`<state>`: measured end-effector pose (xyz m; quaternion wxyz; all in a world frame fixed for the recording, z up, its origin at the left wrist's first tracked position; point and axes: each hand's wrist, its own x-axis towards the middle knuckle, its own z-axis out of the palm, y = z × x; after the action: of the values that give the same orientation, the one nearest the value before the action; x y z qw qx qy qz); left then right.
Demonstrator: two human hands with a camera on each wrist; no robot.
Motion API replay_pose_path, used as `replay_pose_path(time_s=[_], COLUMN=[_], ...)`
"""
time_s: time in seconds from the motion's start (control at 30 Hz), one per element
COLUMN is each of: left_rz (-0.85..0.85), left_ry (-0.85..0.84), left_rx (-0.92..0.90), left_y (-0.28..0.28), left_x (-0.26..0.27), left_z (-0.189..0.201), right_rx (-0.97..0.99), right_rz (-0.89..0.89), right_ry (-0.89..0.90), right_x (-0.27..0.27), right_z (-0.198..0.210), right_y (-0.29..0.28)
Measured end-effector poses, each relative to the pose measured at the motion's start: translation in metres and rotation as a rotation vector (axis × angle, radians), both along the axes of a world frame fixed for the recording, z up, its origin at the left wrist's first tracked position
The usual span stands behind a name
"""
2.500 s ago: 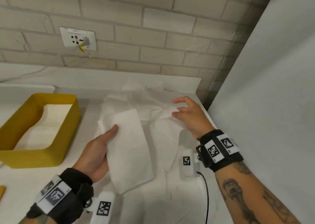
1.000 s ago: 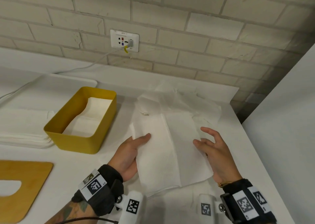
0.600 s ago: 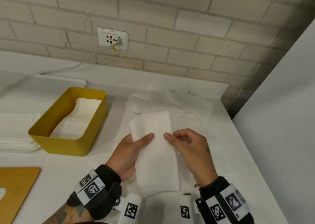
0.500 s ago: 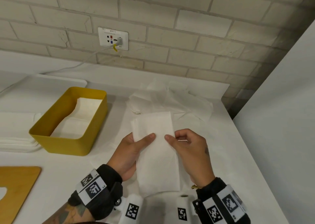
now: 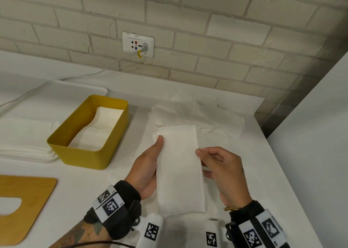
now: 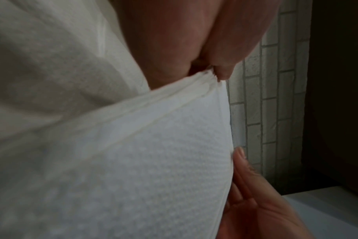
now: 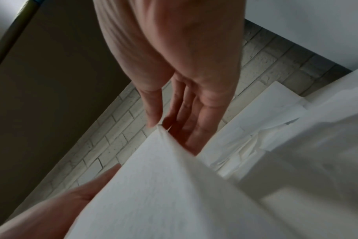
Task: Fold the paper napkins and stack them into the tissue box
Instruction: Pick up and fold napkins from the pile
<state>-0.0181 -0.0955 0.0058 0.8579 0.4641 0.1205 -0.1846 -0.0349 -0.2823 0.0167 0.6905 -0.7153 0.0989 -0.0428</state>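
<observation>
At the far left edge of the head view a wooden board is cut off by the frame, and above it a stack of white napkins runs out of sight too. Next comes the yellow box, open on top, with folded napkins lying inside; how many layers I can't make out. In the lower middle, the left hand grasps the folded napkin along its left edge, thumb on top and the fingers hidden beneath the paper. The napkin is a narrow rectangle, its long axis running from the bottom of the frame up toward the brick wall, held just above the white counter. The right hand pinches its right edge, thumb over, curled fingers partly tucked under. Behind it, upper middle, a loose heap of unfolded napkins blurs into the counter. Both wrist views are blurred.
</observation>
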Motion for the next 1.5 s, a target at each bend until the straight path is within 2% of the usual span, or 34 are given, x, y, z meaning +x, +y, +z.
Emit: replay_pose_path(time_s=[0.13,0.4,0.5,0.67,0.77,0.9,1.0,1.13,1.3,1.5], left_rz=[0.034,0.046,0.036,0.056,0.079,0.072,0.017,0.031,0.042,0.055], left_ry=[0.020,0.043,0.046,0.061,0.085,0.037,-0.011,0.106,0.139,0.150], left_rx=[-0.004,0.011,0.013,0.033,0.020,0.027,0.077,-0.001,-0.036,-0.016], left_y=[0.001,0.006,0.007,0.009,0.010,0.008,0.005,0.000,0.003,0.006], left_x=[0.001,0.002,0.003,0.006,0.008,0.008,0.007,0.006,-0.001,-0.005], left_z=[-0.002,-0.006,-0.006,-0.008,-0.008,-0.010,-0.007,-0.012,-0.019,-0.024], right_rx=[-0.018,0.164,0.153,0.096,0.112,0.244,0.239,0.180,0.092,-0.252], right_rz=[-0.051,-0.054,-0.082,-0.079,0.042,0.214,0.279,0.359,0.663,0.885], right_ry=[-0.028,0.016,0.039,-0.035,-0.148,-0.287,-0.220,-0.141,-0.039,0.051], right_x=[0.001,0.003,0.005,0.003,-0.004,-0.009,-0.004,-0.005,-0.026,-0.039], right_z=[-0.005,0.000,0.004,0.025,0.048,0.070,0.059,0.027,0.000,0.008], right_y=[0.005,-0.005,-0.012,-0.026,-0.029,-0.021,-0.007,0.013,0.006,-0.018])
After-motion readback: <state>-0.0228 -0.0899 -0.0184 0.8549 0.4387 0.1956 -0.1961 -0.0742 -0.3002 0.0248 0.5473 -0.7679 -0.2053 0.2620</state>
